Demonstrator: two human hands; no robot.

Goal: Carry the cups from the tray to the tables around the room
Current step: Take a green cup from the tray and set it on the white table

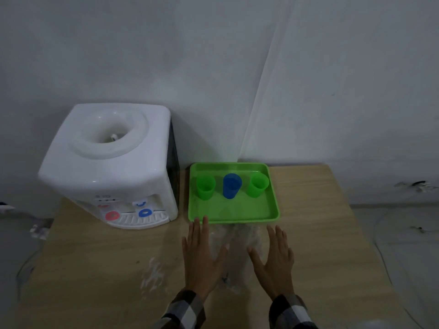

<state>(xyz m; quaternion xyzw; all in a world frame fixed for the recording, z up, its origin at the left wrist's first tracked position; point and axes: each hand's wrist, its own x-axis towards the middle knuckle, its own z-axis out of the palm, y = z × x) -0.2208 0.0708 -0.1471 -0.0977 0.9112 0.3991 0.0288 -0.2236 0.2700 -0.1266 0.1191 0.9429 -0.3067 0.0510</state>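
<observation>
Both hands flat, nothing held, tray (234, 210) untouched
Blue cup (231, 185) at 12 o'clock between green cups (205, 187) could be toppled by left hand (202, 255) or right hand (275, 260)

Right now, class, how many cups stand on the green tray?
3, in a row on the green tray: left green cup, middle blue cup, right green cup. None looks hidden.

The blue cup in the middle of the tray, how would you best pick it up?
Grip the blue cup around its side wall near the rim, coming from the front: it stands upright, with gaps to the green cups on either side.
</observation>
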